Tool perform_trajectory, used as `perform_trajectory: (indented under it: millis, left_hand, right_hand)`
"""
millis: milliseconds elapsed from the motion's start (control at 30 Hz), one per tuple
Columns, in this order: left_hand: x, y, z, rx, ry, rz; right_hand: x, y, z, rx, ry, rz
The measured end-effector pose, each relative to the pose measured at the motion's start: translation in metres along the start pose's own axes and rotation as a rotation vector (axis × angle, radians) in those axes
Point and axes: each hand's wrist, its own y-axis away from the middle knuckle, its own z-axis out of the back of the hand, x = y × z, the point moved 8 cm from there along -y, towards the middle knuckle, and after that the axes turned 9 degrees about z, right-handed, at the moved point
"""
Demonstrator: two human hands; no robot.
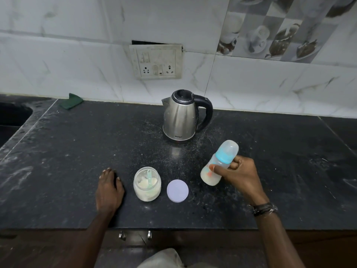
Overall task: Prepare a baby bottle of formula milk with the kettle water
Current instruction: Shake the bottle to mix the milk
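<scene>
left hand (109, 187) lying flat on the black counter (58, 161), likely bracing. right hand (236, 176) gripping the capped baby bottle (220, 163), tilted, milky mix inside, probably for shaking. formula jar (147, 183) sitting open, lid (177, 190) beside; kettle (182, 117) behind.

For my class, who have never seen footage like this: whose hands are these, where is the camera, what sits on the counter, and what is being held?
There is no machine: a person wears one camera on the head, looking down at both hands. The right hand grips a tilted baby bottle, capped, with milky liquid inside. The left hand rests flat on the dark counter, holding nothing. On the counter stand a steel kettle, an open jar of powder with a scoop inside, and the jar's lid beside it. A green cloth lies at the back.
</scene>
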Motion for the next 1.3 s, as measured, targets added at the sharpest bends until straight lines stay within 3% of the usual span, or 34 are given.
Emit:
perform_trajectory:
  millis: [100,433,700,1033,1300]
  left_hand:
    - [0.003,0.0,-0.002,0.003,-0.003,0.015]
    - [0.004,0.0,-0.002,0.015,0.002,0.034]
    - [0.004,0.001,-0.004,0.014,0.003,0.036]
    - [0.005,-0.001,-0.003,0.011,-0.007,0.038]
    - [0.005,-0.001,-0.003,0.018,-0.008,0.052]
  right_hand:
    - [0.001,0.002,-0.004,0.074,0.008,-0.003]
    - [0.002,-0.002,0.001,-0.021,-0.003,0.003]
    - [-0.003,0.002,-0.003,0.027,0.031,-0.007]
    - [-0.004,0.0,-0.008,0.024,-0.128,-0.072]
    - [-0.002,0.003,-0.005,0.036,-0.049,-0.029]
